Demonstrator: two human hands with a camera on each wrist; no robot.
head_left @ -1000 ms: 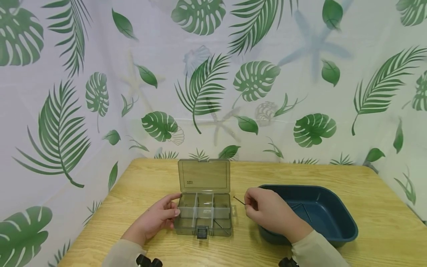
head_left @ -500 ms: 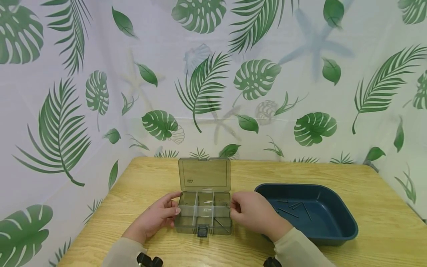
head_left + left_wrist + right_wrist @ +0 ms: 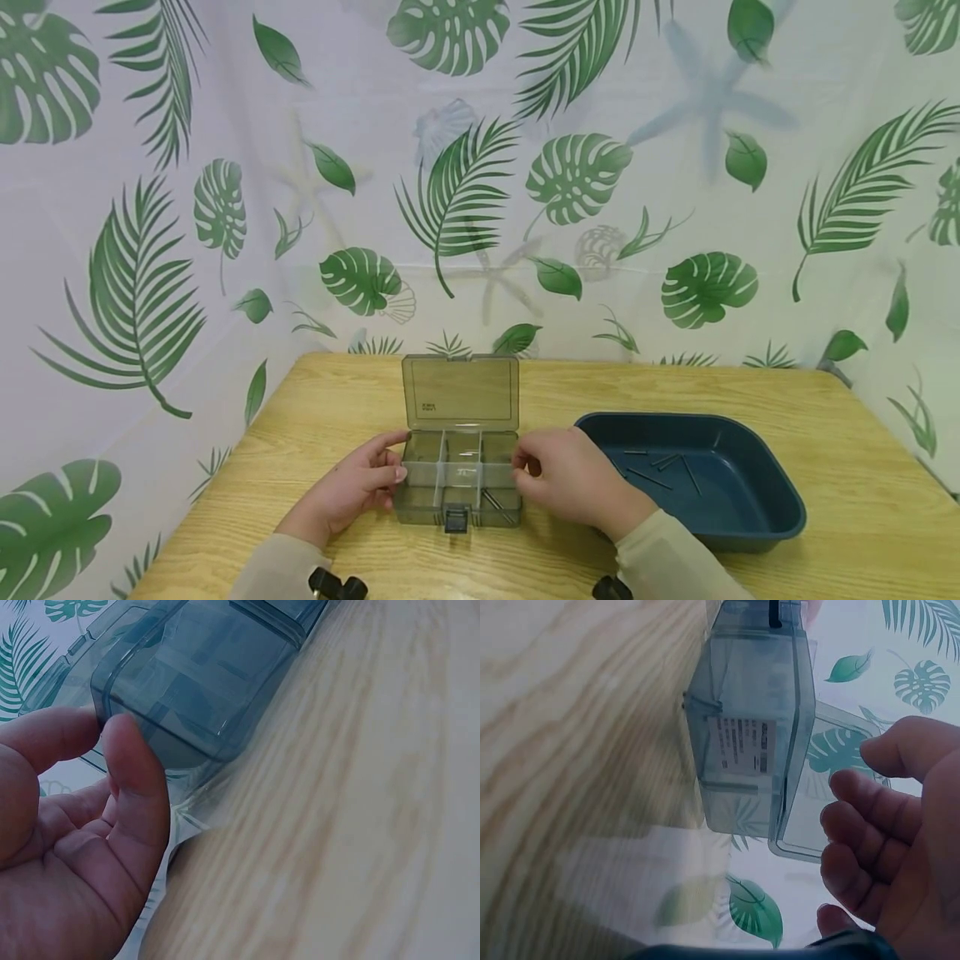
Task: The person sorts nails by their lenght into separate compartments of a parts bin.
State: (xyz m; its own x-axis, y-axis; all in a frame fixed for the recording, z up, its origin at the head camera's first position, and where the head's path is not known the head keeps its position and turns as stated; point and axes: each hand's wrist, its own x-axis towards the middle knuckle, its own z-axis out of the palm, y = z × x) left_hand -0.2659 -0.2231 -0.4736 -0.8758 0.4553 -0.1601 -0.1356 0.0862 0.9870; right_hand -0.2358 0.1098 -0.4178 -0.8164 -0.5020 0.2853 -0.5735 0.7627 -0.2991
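- On the table (image 3: 420,575), between left hand (image 3: 356,492) and right hand (image 3: 566,475): a translucent grey compartment box (image 3: 416,517), upright, with its hinged lid (image 3: 461,387) raised at the back.
- Divided into six compartments, three at the back and three in front, by pale dividers (image 3: 422,473).
- In the front right compartment, just beside the right hand: dark nails (image 3: 495,502), slanting and close together.
- To the right of the box and apart from it: a dark blue tray (image 3: 750,492), partly hidden by the right hand and forearm at its near left corner.
- Scattered over the left part of the tray floor: more nails (image 3: 649,479), lying at differing angles.
- At the front wall of the box: a dark latch (image 3: 456,518), hanging open, with bare wood before it.
- Behind the lid: a strip of wood, then the table's back edge and a leaf-print cloth (image 3: 517,233).
- Between box and tray: a narrow gap, mostly filled by the right hand.
- Left hand: gripping the left end of the box, thumb on the near side and index finger farther back along the edge.
- Right hand: fingers loosely bent, thumb slightly apart from them, holding nothing visible; fingertips at the box's right rim, contact impossible to tell.
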